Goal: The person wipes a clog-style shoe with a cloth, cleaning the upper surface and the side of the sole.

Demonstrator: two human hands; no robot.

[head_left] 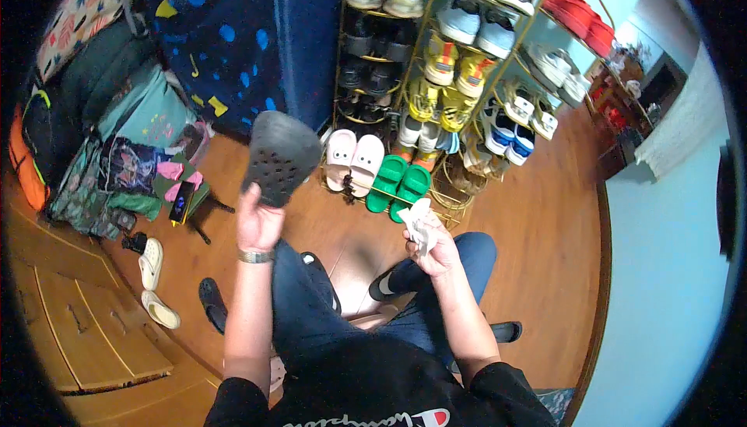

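Black T-shirt [350, 384] cloth fills the bottom edge, with blue jeans [319, 318] on bent legs just beyond it. From the left come brown wooden drawers [85, 326], a pile of bags and clothing [148, 108], a dark blue curtain [307, 45] with yellow and brighter blue patches, a gold wire shoe rack [341, 38] crowded with pairs, and a pale blue wall [669, 271]. Orange-brown wooden floor [537, 217] runs between them. Cream clogs [151, 263] lie near the drawers; pink slides [364, 164] and green slides [399, 179] sit side by side low on the rack.

At left the pile runs into the dark lens rim, its separate items hard to pick out. The rack's top is cut off.

The left hand [259, 224], closed on its lower end, holds a black clog [282, 154] raised left of the pink slides. It is dark and dull, broad and smooth at the top, with rows of holes below. The right hand [440, 252], fingers curled, grips a crumpled white wad [421, 224], tissue or cloth; I cannot tell which.
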